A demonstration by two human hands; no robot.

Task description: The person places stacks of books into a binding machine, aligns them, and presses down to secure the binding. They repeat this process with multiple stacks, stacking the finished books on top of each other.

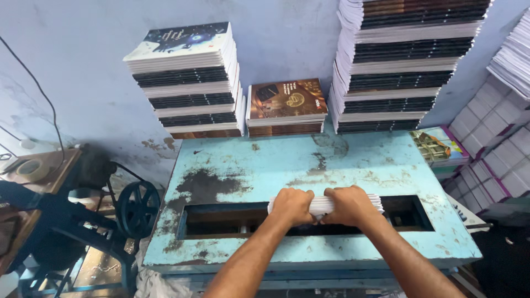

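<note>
Head view: both hands down on a worn light-blue counter w/ chipped paint & dark bare patches. Left hand and right hand sit side by side, touching, each w/ fingers closed around a white bundle of pages. Bundle lies flat, lengthwise left-to-right, over the long rectangular slot cut in the counter top; its ends stick out past both hands, more at the right. Inside of slot is dark, can't tell what's below.

At the back of the counter, vs. the pale blue wall: left stack of books w/ a dark starry cover on top, a low stack of brown-covered books in the middle, and a tall stack on the right, running out of the top of the frame. All three well apart from the hands. Colourful book at the counter's right edge, w/ white bundles piled beyond it.

Left of counter: black iron wheel on a dark machine frame, near the counter's left side. Roll of tape on a wooden surface farther left.
</note>
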